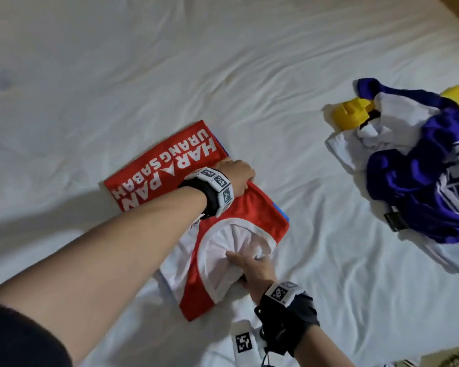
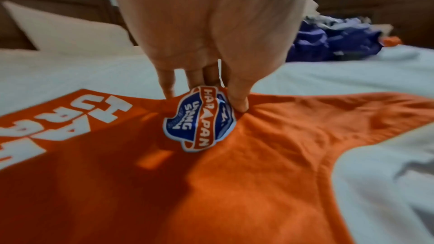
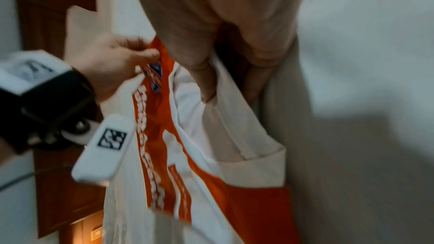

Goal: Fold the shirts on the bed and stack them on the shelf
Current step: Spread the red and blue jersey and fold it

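Red shirt (image 1: 159, 165): smooth matt cloth, creasing under left hand (image 1: 236, 178).
Bed sheet (image 1: 143, 75): white cloth, wrinkling beyond it.

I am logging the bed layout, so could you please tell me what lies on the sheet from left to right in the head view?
Red and white shirt, gripped by the left hand and right hand → bare stretch of white sheet → yellow garment → crumpled purple and white shirt.
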A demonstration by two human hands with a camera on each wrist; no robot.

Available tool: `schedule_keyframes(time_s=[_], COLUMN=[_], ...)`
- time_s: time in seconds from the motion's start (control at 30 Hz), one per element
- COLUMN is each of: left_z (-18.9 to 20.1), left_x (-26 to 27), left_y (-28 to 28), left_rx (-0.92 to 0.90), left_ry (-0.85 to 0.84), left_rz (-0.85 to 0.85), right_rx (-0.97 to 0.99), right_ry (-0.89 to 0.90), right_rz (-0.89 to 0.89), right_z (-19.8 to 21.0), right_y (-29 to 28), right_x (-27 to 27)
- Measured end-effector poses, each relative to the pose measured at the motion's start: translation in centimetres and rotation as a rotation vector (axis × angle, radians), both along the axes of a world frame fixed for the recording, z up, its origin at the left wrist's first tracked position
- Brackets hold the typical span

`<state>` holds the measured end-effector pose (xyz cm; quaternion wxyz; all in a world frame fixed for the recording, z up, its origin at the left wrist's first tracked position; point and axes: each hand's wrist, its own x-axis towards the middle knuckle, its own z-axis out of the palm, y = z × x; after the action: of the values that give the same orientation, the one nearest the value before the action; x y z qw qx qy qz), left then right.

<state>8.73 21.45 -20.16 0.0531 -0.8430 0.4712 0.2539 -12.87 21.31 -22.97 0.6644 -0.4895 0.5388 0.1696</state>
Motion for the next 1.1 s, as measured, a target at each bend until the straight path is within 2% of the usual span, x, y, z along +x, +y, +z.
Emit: schedule_keyframes(time_s=[0.1,0.2,0.27,0.37,0.47,0.53,0.63,0.77,0.93,1.1], left_z=[-0.1,0.0,-0.2,-0.7,-1.1,-1.1,-1.1,-1.2,-1.8,-2.0], left_x=[2.1,3.8,4.5,5.3,6.0,6.5,6.6,6.5,6.5,6.5], left_y=[-2.1,-4.3,-5.1,-4.1,-1.4,0.0,1.4,2.1,4.0,7.2], left_rx=[-0.178,-0.328,-0.349,-0.262,-0.122,-0.062,0.009,0.028,0.033,-0.107], left_ry=[0.036,0.042,0.051,-0.008,-0.075,-0.076,-0.060,-0.051,-0.067,-0.010], left_rz=[0.331,0.570,0.641,0.651,0.649,0.642,0.653,0.657,0.629,0.699], right_rx=[-0.178,-0.484,-0.641,-0.751,-0.723,-0.633,-0.299,-0.043,0.146,0.178], right_ry=[-0.014,-0.069,-0.090,0.045,0.151,0.174,0.112,0.004,-0.069,-0.032], right_rz=[0.159,0.280,0.319,0.251,0.055,-0.071,-0.226,-0.348,-0.440,-0.358], right_z=[1.5,3.1,3.9,3.6,3.6,3.8,4.3,2.8,-0.8,-2.3], right_y=[-10.1,-19.4,-23.3,-25.5,-24.5,-23.2,-19.9,-13.3,-4.1,2.9], right_x=[1.8,5.3,7.1,6.0,2.6,0.9,-0.4,-0.6,1.0,2.2])
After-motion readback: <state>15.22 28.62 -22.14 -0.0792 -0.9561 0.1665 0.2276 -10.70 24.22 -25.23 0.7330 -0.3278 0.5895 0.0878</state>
